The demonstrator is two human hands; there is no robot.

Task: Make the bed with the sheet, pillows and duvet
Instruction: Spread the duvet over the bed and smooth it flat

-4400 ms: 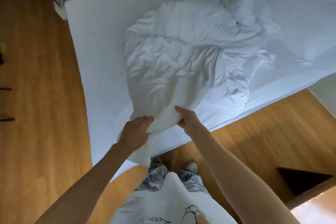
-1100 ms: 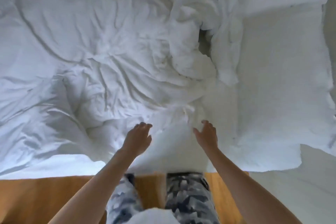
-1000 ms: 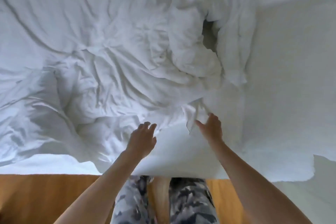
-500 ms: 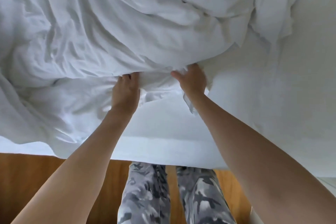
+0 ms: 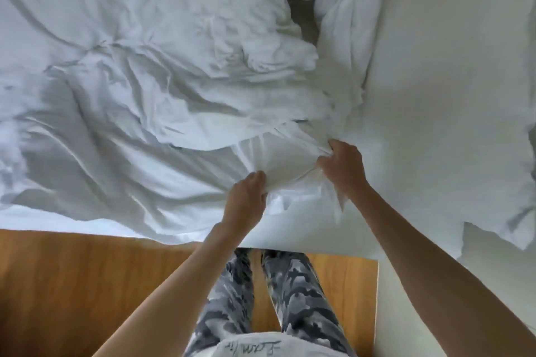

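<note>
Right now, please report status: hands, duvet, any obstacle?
Left hand and right hand both grip the duvet edge. Duvet bunched and crumpled on the bed. No obstacle seen.

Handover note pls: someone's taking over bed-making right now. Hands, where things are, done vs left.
Left hand: grip on a bunched fold of the duvet near the bed's near edge.
Right hand: grip on the same fold, just to the right; cloth is taut between the two.
Duvet: crumpled heap over the left and middle of the bed, part hanging over the near edge.
Sheet: lies flat on the right side.
Pillows: cannot tell them apart in this view.
Done: sheet appears on.
Left: spread and straighten the duvet, place pillows.
</note>
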